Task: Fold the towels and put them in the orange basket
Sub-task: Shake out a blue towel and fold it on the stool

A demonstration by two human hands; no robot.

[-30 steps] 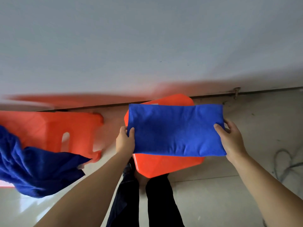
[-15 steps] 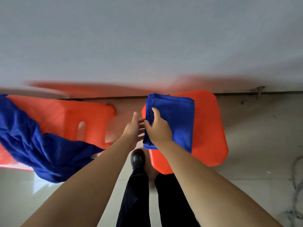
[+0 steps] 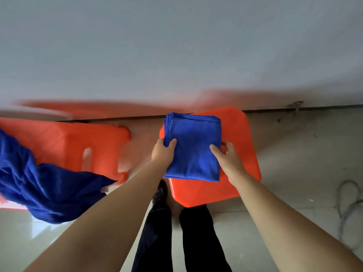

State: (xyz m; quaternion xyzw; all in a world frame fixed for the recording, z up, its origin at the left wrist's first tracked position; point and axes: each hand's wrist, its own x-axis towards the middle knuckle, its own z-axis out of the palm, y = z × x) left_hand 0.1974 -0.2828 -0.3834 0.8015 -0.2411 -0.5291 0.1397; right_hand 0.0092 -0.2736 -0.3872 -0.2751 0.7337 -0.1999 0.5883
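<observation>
Here, a person stands facing a pale grey wall (image 3: 176, 46), and both bare hands hold one folded blue towel (image 3: 193, 148) above an orange plastic stool (image 3: 241, 154). The left hand (image 3: 163, 154) pinches the towel's left edge, thumb on top and fingers hidden beneath. The right hand (image 3: 227, 158) grips the right edge the same way, thumb lying across the cloth. The towel is folded into a thick rectangle, its layered edges showing at the far end.

Two blue towels are visible in all. The second, an unfolded blue towel (image 3: 39, 183), hangs crumpled over the near side of the orange basket (image 3: 64, 142) at the left, well apart from the folded one. One basket is in view, with a handle slot in its side wall; whether anything lies inside it cannot be told. One stool stands just beside the wall, to the right of the basket.

The floor (image 3: 304, 154) is pale glossy tile. A grey cable (image 3: 345, 203) loops on it at the far right. The person's two legs in dark trousers (image 3: 196, 242) and one dark shoe (image 3: 160, 193) show below the stool.
</observation>
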